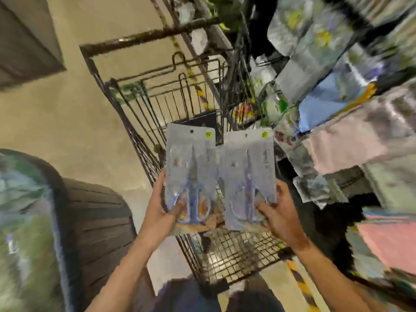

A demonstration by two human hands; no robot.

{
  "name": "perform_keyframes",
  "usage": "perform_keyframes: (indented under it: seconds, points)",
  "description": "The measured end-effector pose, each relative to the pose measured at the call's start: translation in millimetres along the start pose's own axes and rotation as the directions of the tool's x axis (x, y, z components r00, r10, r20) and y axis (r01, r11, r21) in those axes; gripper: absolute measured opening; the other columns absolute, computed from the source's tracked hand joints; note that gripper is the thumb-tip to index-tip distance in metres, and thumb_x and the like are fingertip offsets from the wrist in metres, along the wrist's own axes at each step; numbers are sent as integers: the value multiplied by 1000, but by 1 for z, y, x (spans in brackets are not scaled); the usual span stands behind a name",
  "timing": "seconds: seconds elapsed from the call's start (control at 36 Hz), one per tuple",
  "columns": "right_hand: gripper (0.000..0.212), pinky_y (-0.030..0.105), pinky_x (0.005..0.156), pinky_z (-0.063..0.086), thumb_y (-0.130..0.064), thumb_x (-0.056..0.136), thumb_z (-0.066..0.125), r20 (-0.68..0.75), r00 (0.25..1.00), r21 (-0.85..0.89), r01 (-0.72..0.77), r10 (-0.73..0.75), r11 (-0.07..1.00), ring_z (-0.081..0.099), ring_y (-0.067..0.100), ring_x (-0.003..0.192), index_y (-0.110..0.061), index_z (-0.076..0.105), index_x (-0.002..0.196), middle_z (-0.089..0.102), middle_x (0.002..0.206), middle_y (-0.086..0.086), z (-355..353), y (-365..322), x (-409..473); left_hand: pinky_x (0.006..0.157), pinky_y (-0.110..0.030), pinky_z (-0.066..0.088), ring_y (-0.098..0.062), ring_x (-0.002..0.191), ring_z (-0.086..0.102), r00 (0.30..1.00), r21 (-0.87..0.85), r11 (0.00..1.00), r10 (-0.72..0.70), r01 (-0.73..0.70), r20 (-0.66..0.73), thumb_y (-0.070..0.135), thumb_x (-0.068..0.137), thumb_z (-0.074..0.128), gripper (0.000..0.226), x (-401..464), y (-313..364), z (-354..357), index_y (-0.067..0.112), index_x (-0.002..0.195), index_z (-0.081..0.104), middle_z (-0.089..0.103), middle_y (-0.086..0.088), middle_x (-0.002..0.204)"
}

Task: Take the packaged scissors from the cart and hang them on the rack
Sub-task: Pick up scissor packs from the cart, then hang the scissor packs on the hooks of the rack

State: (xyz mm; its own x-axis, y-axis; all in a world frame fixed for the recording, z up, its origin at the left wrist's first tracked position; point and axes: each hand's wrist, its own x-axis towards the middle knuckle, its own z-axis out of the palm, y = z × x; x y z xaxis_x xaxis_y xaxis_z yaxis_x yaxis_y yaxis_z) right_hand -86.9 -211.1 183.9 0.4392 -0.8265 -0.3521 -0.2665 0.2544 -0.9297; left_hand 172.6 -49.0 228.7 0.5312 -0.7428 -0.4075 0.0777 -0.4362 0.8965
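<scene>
I hold two grey blister packs of blue-handled scissors upright, side by side, above the wire cart [144,122]. My left hand [161,206] grips the bottom left corner of the left pack [190,158]. My right hand [280,210] grips the bottom right corner of the right pack [246,167]. Each card has a hang hole and a yellow sticker at its top edge. The rack [337,86] of hanging packaged goods fills the right side, close beside the right pack. The picture is blurred.
A dark flat item [202,122] stands in the cart behind the packs. A dark ribbed bin [94,221] and a bag of greenish goods [22,221] sit at the lower left. Pale floor [67,120] runs to the left of the cart.
</scene>
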Motion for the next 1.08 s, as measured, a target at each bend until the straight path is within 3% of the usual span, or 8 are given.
perform_keyframes:
  seconds: [0.14, 0.22, 0.31, 0.42, 0.5, 0.67, 0.94, 1.08]
  points:
    - [73, 19, 80, 58, -14, 88, 72, -90, 990, 35, 116, -112, 993, 67, 8, 118, -34, 40, 151, 62, 140, -8, -16, -39, -61, 115, -48, 47, -12, 140, 53, 996, 15, 997, 81, -82, 45, 34, 87, 83, 88, -36, 28, -7, 51, 156, 30, 49, 12, 156]
    - [71, 16, 90, 55, -9, 94, 73, -153, 978, 75, 156, -143, 985, 64, 10, 125, -37, 42, 151, 62, 141, -9, -32, -49, -99, 97, -20, 55, 4, 127, 59, 988, 29, 989, 144, -145, 56, 34, 83, 83, 83, -59, 42, 1, 75, 137, 36, 56, 33, 141]
    - [69, 16, 89, 55, -8, 94, 71, -196, 962, 84, 210, -190, 974, 65, 9, 123, -39, 44, 150, 63, 140, -11, -56, -52, -134, 82, -2, 50, 23, 116, 55, 974, 52, 975, 213, -217, 77, 17, 89, 78, 85, -82, 51, 19, 68, 140, 33, 52, 52, 127]
    - [74, 20, 92, 55, -8, 94, 72, -267, 933, 81, 271, -241, 959, 61, 7, 128, -38, 39, 153, 58, 144, -19, -101, -51, -177, 85, -11, 57, 18, 112, 61, 961, 19, 965, 261, -263, 88, 11, 87, 75, 85, -114, 58, 60, 58, 144, 34, 58, 47, 124]
    - [77, 39, 97, 58, 1, 93, 70, -330, 911, 87, 289, -246, 953, 62, 13, 127, -37, 40, 153, 60, 143, -14, -140, -44, -211, 89, -19, 58, 4, 120, 63, 953, -8, 962, 270, -271, 137, 16, 86, 76, 85, -141, 60, 98, 56, 149, 34, 58, 25, 140]
    - [77, 34, 97, 58, 0, 93, 69, -502, 801, 45, 402, -327, 914, 60, 12, 130, -56, 47, 141, 57, 146, -12, -218, -31, -287, 99, -41, 56, -3, 119, 66, 916, 2, 938, 338, -347, 216, 30, 82, 81, 88, -190, 65, 184, 70, 144, 33, 62, 28, 135]
    - [71, 20, 85, 58, -2, 94, 68, -681, 653, 19, 468, -331, 884, 63, 2, 124, -40, 44, 149, 61, 139, -25, -300, -26, -411, 107, -30, 52, 1, 127, 60, 712, -88, 809, 558, -581, 426, 4, 88, 78, 89, -266, 109, 302, 57, 149, 38, 60, 22, 143]
    - [78, 24, 89, 59, -4, 91, 72, -774, 542, -60, 453, -328, 889, 62, 5, 125, -48, 42, 147, 62, 137, -25, -311, -25, -452, 84, -17, 59, 5, 121, 64, 637, -242, 808, 577, -537, 511, -3, 89, 71, 90, -294, 129, 330, 52, 152, 37, 60, 36, 136]
